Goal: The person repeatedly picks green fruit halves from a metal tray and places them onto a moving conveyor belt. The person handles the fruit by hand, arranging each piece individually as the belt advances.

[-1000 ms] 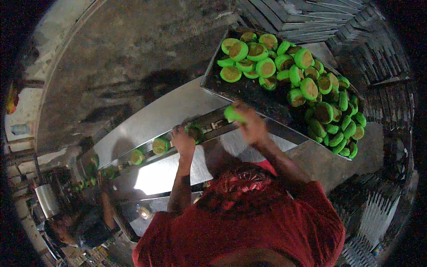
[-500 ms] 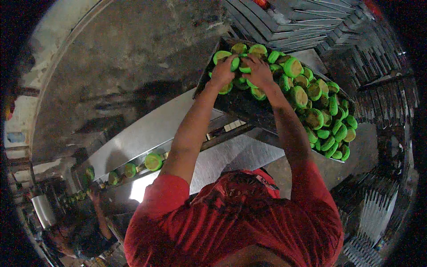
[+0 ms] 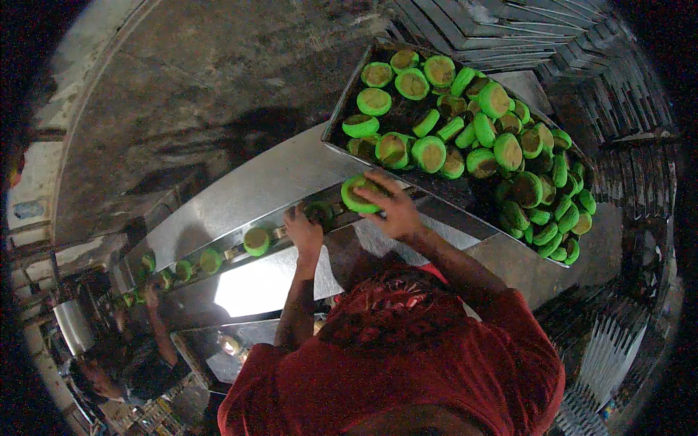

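My right hand point(image 3: 396, 211) grips a round bun point(image 3: 355, 195), bright green around the side with a brownish flat face, just above the narrow conveyor point(image 3: 283, 231). To its left, my left hand point(image 3: 305, 232) is down at the conveyor, its fingers curled against another green bun point(image 3: 318, 212) that lies in shadow. Further left along the conveyor sits a green bun point(image 3: 257, 241), with several more spaced out beyond it. A dark baking tray point(image 3: 465, 190) at the upper right is heaped with green buns, mostly toward its right end.
Shiny metal surfaces point(image 3: 240, 196) flank the conveyor. At the lower left, another person's arm point(image 3: 161, 330) reaches to the line, near a metal cylinder point(image 3: 73, 327). A second tray point(image 3: 211, 356) lies below the conveyor. Stacked dark trays point(image 3: 502, 36) stand at the upper right.
Both hands have come from the tray's left end down to the conveyor, carrying buns. The tray now shows fully, and the second tray at the lower left has come into view.
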Available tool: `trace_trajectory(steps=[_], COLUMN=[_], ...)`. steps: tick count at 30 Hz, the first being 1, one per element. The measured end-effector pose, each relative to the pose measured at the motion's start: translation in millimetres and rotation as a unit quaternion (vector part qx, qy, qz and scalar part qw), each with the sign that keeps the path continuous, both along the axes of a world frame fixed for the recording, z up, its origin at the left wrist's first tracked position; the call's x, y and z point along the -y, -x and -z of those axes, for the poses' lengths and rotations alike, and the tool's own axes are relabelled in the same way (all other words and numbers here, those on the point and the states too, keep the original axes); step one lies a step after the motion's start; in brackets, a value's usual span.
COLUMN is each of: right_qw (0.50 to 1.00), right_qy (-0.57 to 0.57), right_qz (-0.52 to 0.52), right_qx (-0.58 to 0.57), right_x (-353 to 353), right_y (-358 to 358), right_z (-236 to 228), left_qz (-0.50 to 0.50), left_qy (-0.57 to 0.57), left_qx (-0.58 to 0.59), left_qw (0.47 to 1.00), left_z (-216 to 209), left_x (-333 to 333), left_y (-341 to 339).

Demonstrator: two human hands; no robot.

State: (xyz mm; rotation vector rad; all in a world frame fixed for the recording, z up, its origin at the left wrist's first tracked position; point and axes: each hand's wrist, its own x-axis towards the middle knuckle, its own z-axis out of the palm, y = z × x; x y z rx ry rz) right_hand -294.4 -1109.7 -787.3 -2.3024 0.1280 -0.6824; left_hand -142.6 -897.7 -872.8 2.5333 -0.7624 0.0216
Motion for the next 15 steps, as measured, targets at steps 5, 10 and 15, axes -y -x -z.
trace_trajectory(steps=[5,10,15], right_qw=[0.973,0.918,0.966], right_qy=[0.097,0.234,0.031], right_qz=[0.017,0.227,0.194], right_qx=[-0.210,-0.224,-0.170], right_x=[-9.1,56.7,115.6], right_y=[7.2,-3.3,16.2], right_z=[43.5,-43.8,-8.2], left_qz=[0.115,0.294,0.280], left_qy=[0.190,-0.031,0.013], left_qx=[0.012,0.011,-0.048], left_qw=[0.975,0.955,0.959], left_z=[-66.4,-98.2,-97.8], left_x=[86.0,193.7,200.8], left_y=[-8.2,3.9,12.3])
